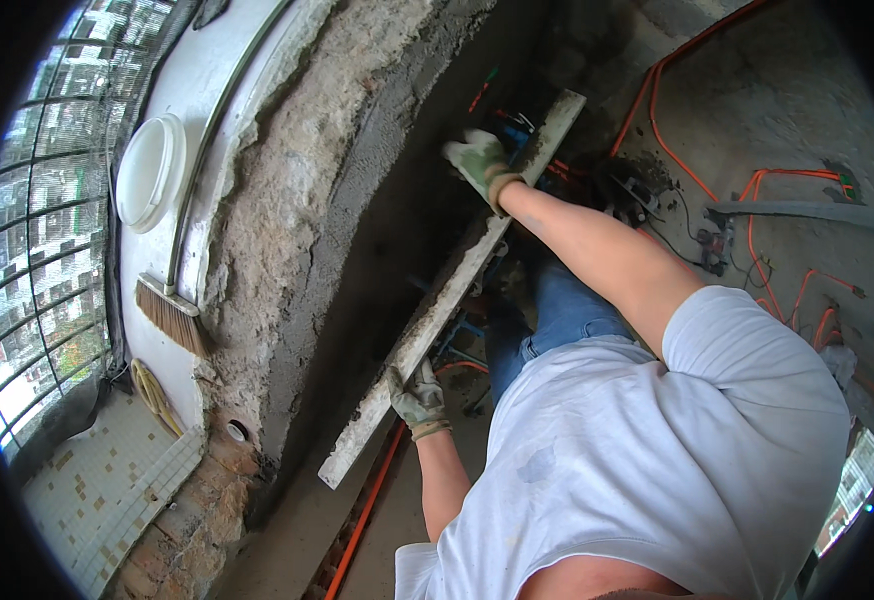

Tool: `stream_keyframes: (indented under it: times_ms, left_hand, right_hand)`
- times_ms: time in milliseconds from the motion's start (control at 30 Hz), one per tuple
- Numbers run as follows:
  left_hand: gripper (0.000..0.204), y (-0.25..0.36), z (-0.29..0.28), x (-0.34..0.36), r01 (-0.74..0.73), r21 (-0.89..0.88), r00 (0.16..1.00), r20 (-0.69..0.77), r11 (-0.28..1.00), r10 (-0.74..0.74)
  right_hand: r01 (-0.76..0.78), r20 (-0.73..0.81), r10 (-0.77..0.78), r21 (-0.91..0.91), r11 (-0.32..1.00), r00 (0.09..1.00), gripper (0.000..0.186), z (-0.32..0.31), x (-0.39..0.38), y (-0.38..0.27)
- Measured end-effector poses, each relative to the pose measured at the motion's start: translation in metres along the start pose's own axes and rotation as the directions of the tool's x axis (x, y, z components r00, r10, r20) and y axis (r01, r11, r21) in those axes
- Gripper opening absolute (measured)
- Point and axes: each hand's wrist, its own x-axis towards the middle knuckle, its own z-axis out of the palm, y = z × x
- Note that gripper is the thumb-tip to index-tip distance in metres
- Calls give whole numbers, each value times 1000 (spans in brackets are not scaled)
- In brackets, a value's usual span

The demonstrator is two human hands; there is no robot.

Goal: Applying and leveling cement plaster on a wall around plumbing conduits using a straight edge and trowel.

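Observation:
My left hand [412,395], in a gloved grip, is closed on a long pale straightedge board [449,300] crusted with mortar. The board runs diagonally from the lower middle to the upper right, along a dark rendered wall face [377,250]. My right hand [477,160], also gloved, reaches over the board's upper part, wrist across it, its fingers apart and slightly bent to the left of it, near the dark wall. Whether they touch the wall I cannot tell. Blue pipes [462,335] show behind the board, partly hidden.
A rough ledge [297,120] runs along the left, with a broom [172,315], white bucket lid [147,170], coiled hose [152,395] and barred window [42,250] beyond. Orange conduits [677,150] and a power tool with a cord [712,245] are at the right.

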Motion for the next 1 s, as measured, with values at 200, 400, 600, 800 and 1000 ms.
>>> stream_keyframes:
  times_ms: [200, 400, 600, 800, 1000]
  left_hand:
    - [37, 3, -4, 6, 8, -22, 999, 35, 1000, -7]
    - [40, 8, -8, 13, 59, 32, 994, 86, 998, -61]
    - [41, 16, 1, 12, 95, 88, 992, 71, 992, -101]
    - [42, 21, 1, 11, 64, 99, 992, 103, 993, -74]
    - [41, 6, 6, 12, 29, 108, 996, 79, 994, -38]
  right_hand:
    - [132, 49, -126, -144, 981, 991, 12, -99, -55, 6]
    - [-46, -178, -70, -572, 819, 982, 18, -260, -137, 69]
    - [-319, -302, 156, -943, 97, 940, 30, -391, -315, 136]
    - [-804, -807, 414, -544, -239, 422, 30, -472, -389, 131]
    - [-623, -18, 627, 98, 776, 779, 63, -288, -183, 124]
